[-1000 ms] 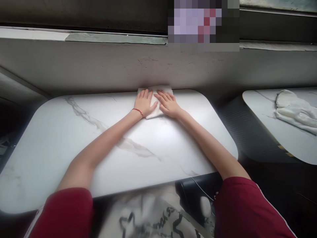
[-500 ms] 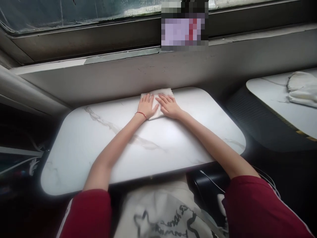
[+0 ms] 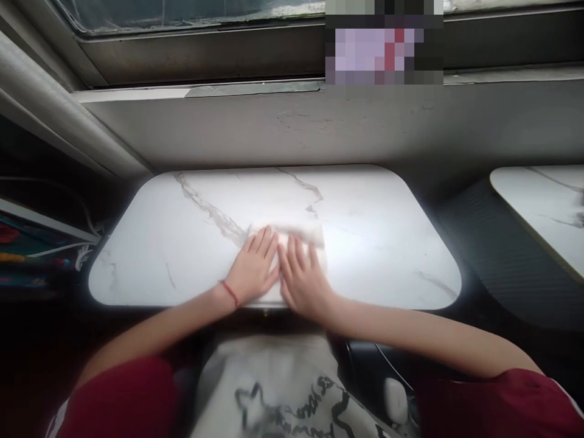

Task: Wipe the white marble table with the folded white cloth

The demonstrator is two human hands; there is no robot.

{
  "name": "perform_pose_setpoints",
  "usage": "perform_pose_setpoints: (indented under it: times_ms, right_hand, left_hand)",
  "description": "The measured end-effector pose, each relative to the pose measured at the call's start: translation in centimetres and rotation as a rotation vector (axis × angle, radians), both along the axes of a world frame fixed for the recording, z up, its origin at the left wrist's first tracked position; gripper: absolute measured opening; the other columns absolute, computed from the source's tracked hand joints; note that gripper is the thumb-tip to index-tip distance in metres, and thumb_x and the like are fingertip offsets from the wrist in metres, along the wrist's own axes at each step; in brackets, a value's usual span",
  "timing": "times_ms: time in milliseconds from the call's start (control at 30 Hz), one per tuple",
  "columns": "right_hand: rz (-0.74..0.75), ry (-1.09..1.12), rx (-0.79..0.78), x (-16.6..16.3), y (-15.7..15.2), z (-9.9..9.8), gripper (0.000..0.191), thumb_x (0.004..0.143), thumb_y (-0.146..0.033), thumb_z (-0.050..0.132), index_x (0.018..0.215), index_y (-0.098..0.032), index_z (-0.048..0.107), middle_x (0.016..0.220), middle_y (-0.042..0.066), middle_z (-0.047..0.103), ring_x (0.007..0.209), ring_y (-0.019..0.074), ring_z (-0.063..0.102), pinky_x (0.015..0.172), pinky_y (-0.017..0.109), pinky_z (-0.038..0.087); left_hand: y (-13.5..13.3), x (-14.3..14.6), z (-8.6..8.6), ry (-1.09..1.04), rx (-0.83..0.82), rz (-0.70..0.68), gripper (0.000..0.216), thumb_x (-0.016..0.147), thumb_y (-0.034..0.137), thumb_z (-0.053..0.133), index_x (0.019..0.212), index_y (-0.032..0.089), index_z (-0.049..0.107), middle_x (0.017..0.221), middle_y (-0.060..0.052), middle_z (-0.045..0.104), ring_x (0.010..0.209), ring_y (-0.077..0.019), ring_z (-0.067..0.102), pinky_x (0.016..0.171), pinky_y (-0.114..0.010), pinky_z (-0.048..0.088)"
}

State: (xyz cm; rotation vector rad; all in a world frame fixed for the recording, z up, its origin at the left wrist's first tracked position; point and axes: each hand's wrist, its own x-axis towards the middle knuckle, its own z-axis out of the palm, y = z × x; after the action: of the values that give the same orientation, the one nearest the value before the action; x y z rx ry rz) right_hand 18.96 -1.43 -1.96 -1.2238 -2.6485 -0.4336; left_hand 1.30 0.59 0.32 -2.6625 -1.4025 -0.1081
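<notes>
A white folded cloth (image 3: 306, 235) lies on the white marble-look table (image 3: 374, 243), close to its near edge. My left hand (image 3: 253, 267), with a red string at the wrist, presses flat on the cloth's left part, fingers stretched out. My right hand (image 3: 302, 277) lies flat beside it on the cloth's right part, fingers also stretched out and together. Both hands cover most of the cloth; only its far edge and right corner show.
A grey wall and window sill (image 3: 255, 88) run along the table's far side. A second marble table (image 3: 542, 207) stands to the right across a dark gap. Coloured items (image 3: 27, 255) sit in the dark at the left.
Both hands have dragged the cloth from the table's far edge by the wall back to the near edge. The view has shifted left; the cloth on the right table is out of sight.
</notes>
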Motion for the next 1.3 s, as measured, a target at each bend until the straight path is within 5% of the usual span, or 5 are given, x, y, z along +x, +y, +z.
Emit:
perform_pose_setpoints:
  times_ms: [300, 567, 900, 1100, 1300]
  right_hand:
    - [0.202, 0.005, 0.068, -0.1, -1.0, 1.4, 0.064, 0.096, -0.035, 0.045, 0.141, 0.010, 0.049, 0.136, 0.034, 0.059, 0.122, 0.0427, 0.059, 0.099, 0.053, 0.047]
    - [0.350, 0.229, -0.115, -2.4, 0.7, -0.5, 0.071, 0.092, -0.029, 0.045, 0.145, 0.016, 0.039, 0.152, 0.038, 0.039, 0.143, 0.0486, 0.036, 0.115, 0.062, 0.032]
    - [0.448, 0.280, -0.199, -8.5, 11.9, -0.9, 0.067, 0.094, -0.031, 0.042, 0.145, 0.012, 0.042, 0.152, 0.035, 0.042, 0.144, 0.0427, 0.037, 0.118, 0.062, 0.031]
    - [0.395, 0.202, -0.177, -11.5, 19.2, -0.8, 0.065, 0.097, -0.031, 0.041, 0.150, 0.007, 0.040, 0.157, 0.027, 0.041, 0.148, 0.0352, 0.035, 0.122, 0.051, 0.027]
    - [0.310, 0.144, -0.182, -14.2, 23.0, -0.2, 0.062, 0.101, -0.033, 0.039, 0.152, 0.001, 0.040, 0.161, 0.019, 0.038, 0.150, 0.0318, 0.033, 0.125, 0.044, 0.021]
  left_hand:
    - [-4.1, -1.4, 0.7, -0.094, -0.040, 0.070, 0.057, 0.102, 0.027, 0.038, 0.154, 0.003, 0.035, 0.163, -0.023, 0.031, 0.153, -0.0319, 0.029, 0.123, -0.046, 0.033]
    - [-3.1, -3.3, -0.2, -0.059, -0.002, 0.088, 0.057, 0.102, 0.026, 0.033, 0.154, 0.001, 0.036, 0.163, -0.022, 0.032, 0.154, -0.0283, 0.028, 0.126, -0.045, 0.028]
    - [6.4, -9.8, -0.1, -0.021, -0.055, 0.186, 0.063, 0.102, 0.036, 0.032, 0.153, 0.000, 0.037, 0.163, -0.023, 0.033, 0.152, -0.0313, 0.032, 0.124, -0.047, 0.029]
    - [13.4, -12.4, -0.6, -0.061, -0.055, 0.269, 0.066, 0.099, 0.036, 0.035, 0.154, -0.001, 0.035, 0.163, -0.024, 0.032, 0.153, -0.0319, 0.030, 0.124, -0.047, 0.026]
    - [17.2, -14.1, -0.3, -0.102, -0.056, 0.323, 0.063, 0.098, 0.031, 0.036, 0.153, 0.000, 0.035, 0.163, -0.022, 0.033, 0.152, -0.0305, 0.030, 0.124, -0.045, 0.023]
